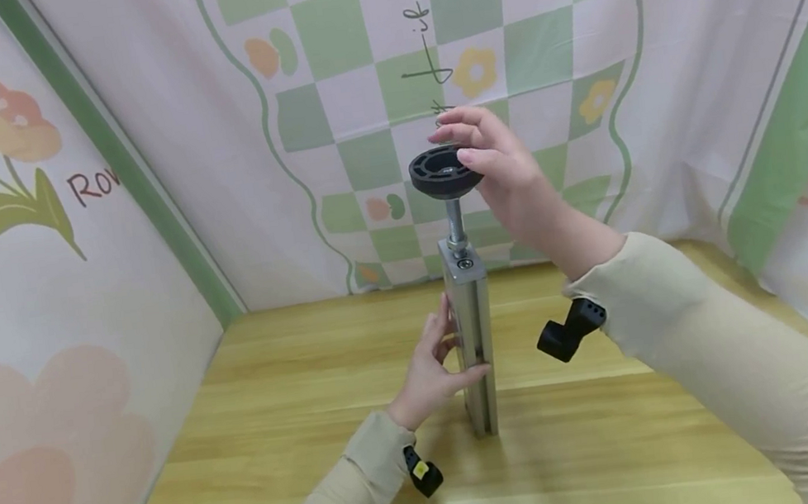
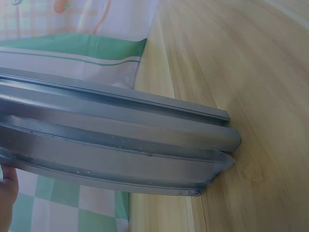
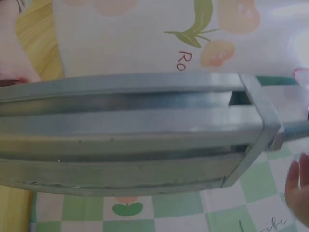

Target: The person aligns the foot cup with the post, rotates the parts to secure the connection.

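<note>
From the left, we see the left hand gripping the profile, its thumb across the near side and its fingers round the left. The profile is upright, long axis vertical, on the tabletop, in front of the back edge and roughly midway between the left and right edges. The bolt rises from its top end and carries the black foot. The foot lies just left of the palm of the right hand, the nearer hand; its fingers are loosely bent, not closed, beyond the far rim. The thumb overlaps the rim; whether it presses, we cannot tell.
</note>
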The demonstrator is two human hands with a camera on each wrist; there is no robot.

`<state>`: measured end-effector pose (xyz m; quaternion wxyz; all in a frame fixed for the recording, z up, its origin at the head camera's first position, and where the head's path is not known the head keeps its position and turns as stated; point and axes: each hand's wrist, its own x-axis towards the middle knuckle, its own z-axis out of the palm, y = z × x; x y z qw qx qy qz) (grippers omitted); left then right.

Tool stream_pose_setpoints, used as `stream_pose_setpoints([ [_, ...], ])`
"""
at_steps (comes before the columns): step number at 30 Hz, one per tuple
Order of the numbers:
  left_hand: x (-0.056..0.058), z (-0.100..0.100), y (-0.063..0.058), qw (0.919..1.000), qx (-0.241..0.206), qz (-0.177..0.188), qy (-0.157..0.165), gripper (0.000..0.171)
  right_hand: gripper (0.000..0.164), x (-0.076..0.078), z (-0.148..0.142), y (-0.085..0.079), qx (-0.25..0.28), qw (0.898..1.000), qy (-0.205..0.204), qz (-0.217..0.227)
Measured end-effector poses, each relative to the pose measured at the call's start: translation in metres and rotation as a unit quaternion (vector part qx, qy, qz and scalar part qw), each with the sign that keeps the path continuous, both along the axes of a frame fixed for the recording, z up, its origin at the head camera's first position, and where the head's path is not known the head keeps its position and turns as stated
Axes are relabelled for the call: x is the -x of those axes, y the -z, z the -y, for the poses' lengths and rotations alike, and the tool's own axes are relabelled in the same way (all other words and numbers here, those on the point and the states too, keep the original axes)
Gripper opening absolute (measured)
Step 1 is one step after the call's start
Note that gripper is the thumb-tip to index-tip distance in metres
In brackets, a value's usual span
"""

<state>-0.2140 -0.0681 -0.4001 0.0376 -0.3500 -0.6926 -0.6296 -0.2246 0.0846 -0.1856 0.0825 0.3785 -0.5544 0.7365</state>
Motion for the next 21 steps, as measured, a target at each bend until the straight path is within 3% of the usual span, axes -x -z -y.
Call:
stream_pose_setpoints([
  [4,0.0,0.0001,-0.0003,1.0,0.003,0.002,0.002,0.109,0.035,0.0085,-0.0052,0.0053,0.009,0.995,-0.099,0.009],
  [7,0.0002,0.0001,-0.0001,1.0,0.004,0.001,0.002,0.109,0.038,0.0098,-0.006,0.0066,0.016,0.99,-0.141,0.009],
  [16,0.0021,-0.0009,0.0013,0.9998,-0.004,-0.019,0.006,0.106,0.044,0.0097,-0.0082,0.0074,0.021,0.987,-0.16,0.019],
  [21,0.003,-0.0002,0.003,0.9997,-0.009,-0.02,0.005,0.106,0.044,0.0101,-0.009,0.0078,0.026,0.989,-0.146,0.026],
])
